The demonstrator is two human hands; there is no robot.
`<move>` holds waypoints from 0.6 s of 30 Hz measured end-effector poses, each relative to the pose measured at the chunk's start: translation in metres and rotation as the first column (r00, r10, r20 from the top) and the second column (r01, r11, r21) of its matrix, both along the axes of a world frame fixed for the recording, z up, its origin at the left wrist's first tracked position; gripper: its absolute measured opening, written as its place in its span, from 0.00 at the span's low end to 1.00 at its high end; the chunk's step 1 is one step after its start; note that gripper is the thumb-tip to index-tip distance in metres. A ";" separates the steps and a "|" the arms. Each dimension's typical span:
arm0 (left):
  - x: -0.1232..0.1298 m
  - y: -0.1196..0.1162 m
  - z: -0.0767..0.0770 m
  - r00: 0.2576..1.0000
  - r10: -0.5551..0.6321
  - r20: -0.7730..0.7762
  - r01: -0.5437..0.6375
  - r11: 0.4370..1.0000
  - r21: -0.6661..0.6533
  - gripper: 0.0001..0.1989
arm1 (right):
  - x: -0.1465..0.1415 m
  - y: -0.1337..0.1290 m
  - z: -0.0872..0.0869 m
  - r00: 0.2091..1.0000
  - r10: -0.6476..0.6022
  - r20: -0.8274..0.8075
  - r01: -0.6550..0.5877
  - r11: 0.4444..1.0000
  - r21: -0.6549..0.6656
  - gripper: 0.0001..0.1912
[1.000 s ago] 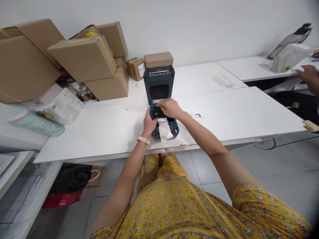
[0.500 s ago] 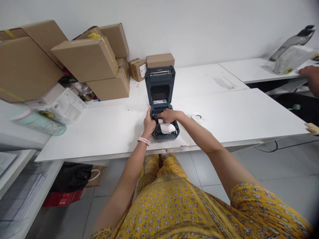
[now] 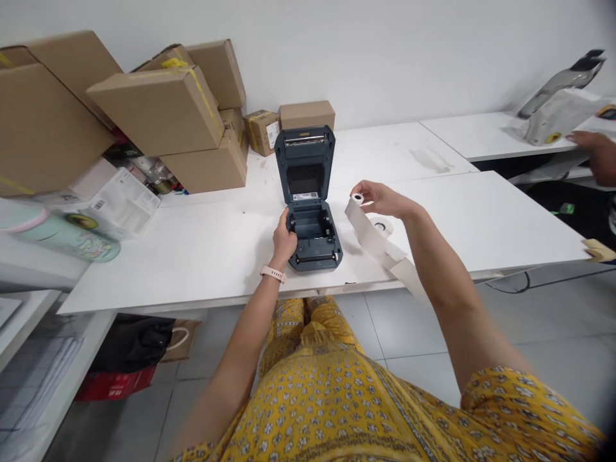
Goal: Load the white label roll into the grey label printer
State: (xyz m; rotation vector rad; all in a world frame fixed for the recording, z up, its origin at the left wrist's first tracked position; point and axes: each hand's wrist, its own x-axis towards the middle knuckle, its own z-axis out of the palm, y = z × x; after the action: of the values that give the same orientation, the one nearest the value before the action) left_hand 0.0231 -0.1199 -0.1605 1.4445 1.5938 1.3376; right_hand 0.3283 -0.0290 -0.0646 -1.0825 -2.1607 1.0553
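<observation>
A dark label printer (image 3: 315,253) stands on the white table with its lid raised, and its inner bay shows no roll. My left hand (image 3: 283,240) grips the printer's left side, fingers wrapped round the edge. To the right of the printer, my right hand (image 3: 378,197) pinches a small white paper roll (image 3: 357,199). A long strip of paper (image 3: 373,240) trails from that roll down past the table's front edge. Partly behind the strip, a second white roll (image 3: 384,226) lies flat on the table.
Cardboard boxes (image 3: 158,115) are stacked at the back left, beside a white box (image 3: 122,202) and a mint bottle (image 3: 72,237). Smaller boxes (image 3: 308,116) stand behind the printer. At the far right, another person's hand (image 3: 590,142) is near a white package (image 3: 561,119).
My right hand has left the printer's bay and moved right with the paper roll, whose strip has unwound. My left hand stays on the printer.
</observation>
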 end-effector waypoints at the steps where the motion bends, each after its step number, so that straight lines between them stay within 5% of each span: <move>1: 0.000 0.000 0.000 1.000 0.001 -0.002 -0.001 1.000 0.001 0.42 | -0.001 0.002 -0.006 0.996 -0.034 0.079 0.034 0.999 0.004 0.19; 7: 0.001 0.001 -0.001 1.000 0.013 0.007 -0.013 1.000 0.006 0.42 | -0.032 0.005 -0.037 0.789 -0.057 0.612 -0.050 0.987 0.156 0.23; 12: 0.000 0.002 -0.004 0.999 0.002 0.048 -0.003 1.000 0.014 0.42 | -0.047 0.000 -0.051 0.721 -0.036 0.692 -0.105 0.981 0.160 0.23; 15: -0.002 0.004 -0.007 0.998 -0.003 0.068 0.002 1.000 0.024 0.41 | -0.032 0.000 -0.041 0.777 0.046 0.628 -0.128 0.988 0.086 0.28; 18: -0.002 0.005 -0.009 0.998 -0.001 0.060 -0.001 0.999 0.037 0.41 | 0.008 0.004 -0.024 0.936 0.094 0.340 -0.092 0.996 -0.021 0.30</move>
State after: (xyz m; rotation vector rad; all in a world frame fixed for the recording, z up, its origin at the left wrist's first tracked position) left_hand 0.0208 -0.1148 -0.1696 1.4128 1.5383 1.4047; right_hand 0.3360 -0.0252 -0.0884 -1.2532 -2.5035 0.9702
